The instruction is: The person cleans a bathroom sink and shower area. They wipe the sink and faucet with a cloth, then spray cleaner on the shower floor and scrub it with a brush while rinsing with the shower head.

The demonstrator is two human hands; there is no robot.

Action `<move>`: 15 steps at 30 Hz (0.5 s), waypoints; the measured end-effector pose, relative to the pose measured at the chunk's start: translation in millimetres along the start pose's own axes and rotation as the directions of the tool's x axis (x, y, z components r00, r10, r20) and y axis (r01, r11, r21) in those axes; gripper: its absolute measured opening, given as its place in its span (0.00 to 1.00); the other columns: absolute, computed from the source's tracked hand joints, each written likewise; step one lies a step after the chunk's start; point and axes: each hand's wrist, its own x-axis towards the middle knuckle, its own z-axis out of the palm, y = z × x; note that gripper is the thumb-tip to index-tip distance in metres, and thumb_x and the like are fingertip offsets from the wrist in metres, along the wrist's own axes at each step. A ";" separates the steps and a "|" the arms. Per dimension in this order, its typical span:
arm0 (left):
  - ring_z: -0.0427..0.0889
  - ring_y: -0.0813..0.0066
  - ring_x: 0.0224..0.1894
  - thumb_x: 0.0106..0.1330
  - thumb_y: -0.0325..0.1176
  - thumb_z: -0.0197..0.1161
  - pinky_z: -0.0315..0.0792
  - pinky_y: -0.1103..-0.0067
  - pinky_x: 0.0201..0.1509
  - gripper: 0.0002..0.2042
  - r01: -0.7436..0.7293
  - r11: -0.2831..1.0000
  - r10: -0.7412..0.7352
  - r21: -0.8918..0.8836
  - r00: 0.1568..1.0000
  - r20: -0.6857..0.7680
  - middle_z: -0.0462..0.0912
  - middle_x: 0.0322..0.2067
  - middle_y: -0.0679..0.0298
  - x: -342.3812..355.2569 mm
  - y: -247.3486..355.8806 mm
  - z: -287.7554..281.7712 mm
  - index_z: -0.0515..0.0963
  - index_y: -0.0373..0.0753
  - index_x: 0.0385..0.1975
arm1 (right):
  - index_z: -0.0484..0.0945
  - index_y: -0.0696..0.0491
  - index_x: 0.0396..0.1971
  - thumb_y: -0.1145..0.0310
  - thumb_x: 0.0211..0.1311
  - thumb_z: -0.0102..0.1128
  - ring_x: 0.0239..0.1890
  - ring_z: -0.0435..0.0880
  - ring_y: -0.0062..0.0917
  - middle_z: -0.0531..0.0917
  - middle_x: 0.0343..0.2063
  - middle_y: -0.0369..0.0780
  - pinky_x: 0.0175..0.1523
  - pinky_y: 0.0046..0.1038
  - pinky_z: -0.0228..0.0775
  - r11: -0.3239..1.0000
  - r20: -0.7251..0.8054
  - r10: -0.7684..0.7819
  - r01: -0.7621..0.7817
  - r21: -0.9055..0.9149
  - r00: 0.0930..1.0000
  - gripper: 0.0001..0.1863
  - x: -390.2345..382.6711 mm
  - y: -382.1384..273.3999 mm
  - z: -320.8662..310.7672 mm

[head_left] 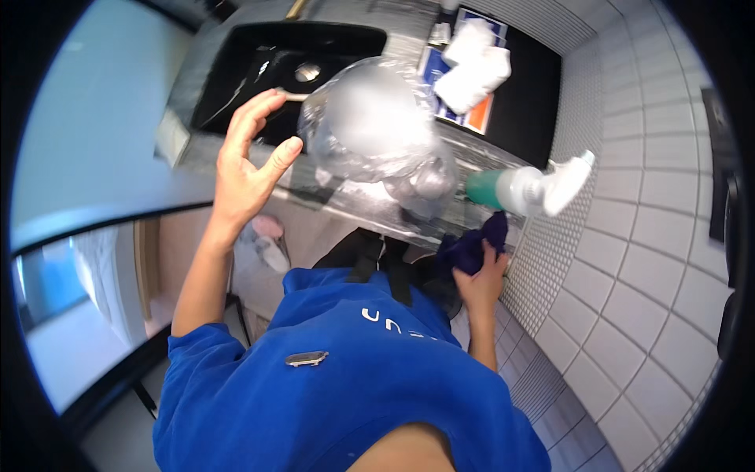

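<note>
- Here, a dark blue cloth (474,245) is being clamped in the right hand (481,282) at five o'clock of the tabletop (464,153).
- The left hand (248,161) is being held open at nine o'clock of a clear plastic bag (370,126), fingers apart, nothing gripped.

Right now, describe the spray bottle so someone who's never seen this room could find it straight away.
Start at the black sink set in the grey countertop, then follow the counter toward the white tiled wall. There stands the green plastic spray bottle, just above the right hand gripping a dark blue cloth. Its white trigger nozzle sets it apart.
</note>
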 end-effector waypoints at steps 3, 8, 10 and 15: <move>0.72 0.72 0.53 0.58 0.34 0.67 0.66 0.76 0.53 0.19 0.082 0.991 -0.110 -0.101 0.945 -0.307 0.74 0.50 0.61 -13.6 -35.9 7.9 0.74 0.37 0.49 | 0.73 0.49 0.49 0.64 0.36 0.71 0.39 0.77 0.49 0.70 0.41 0.50 0.42 0.40 0.73 0.932 0.028 -0.363 0.361 0.040 0.932 0.33 60.9 -37.1 46.6; 0.74 0.77 0.47 0.62 0.37 0.64 0.70 0.81 0.47 0.19 0.510 0.763 -0.601 -0.398 0.786 -0.143 0.76 0.44 0.62 -149.0 -63.2 11.7 0.73 0.33 0.48 | 0.77 0.52 0.46 0.62 0.38 0.71 0.40 0.79 0.42 0.77 0.34 0.47 0.46 0.35 0.72 0.816 0.463 -0.570 0.400 0.418 0.679 0.29 -0.9 -80.7 54.8; 0.75 0.80 0.41 0.62 0.37 0.64 0.71 0.83 0.44 0.19 0.580 0.708 -0.675 -0.403 0.724 -0.144 0.78 0.41 0.61 -182.9 -86.0 7.5 0.73 0.32 0.48 | 0.77 0.54 0.47 0.65 0.37 0.71 0.42 0.79 0.41 0.79 0.36 0.48 0.48 0.33 0.71 0.742 0.467 -0.654 0.380 0.553 0.595 0.30 4.0 -105.7 67.2; 0.75 0.84 0.36 0.62 0.36 0.63 0.70 0.85 0.39 0.18 0.689 0.568 -0.810 -0.451 0.566 -0.154 0.78 0.37 0.64 -239.2 -127.8 -26.0 0.73 0.33 0.48 | 0.74 0.53 0.51 0.70 0.31 0.70 0.55 0.69 0.50 0.69 0.53 0.55 0.59 0.41 0.62 0.739 0.326 -0.673 0.613 0.280 0.663 0.37 3.0 -169.6 98.7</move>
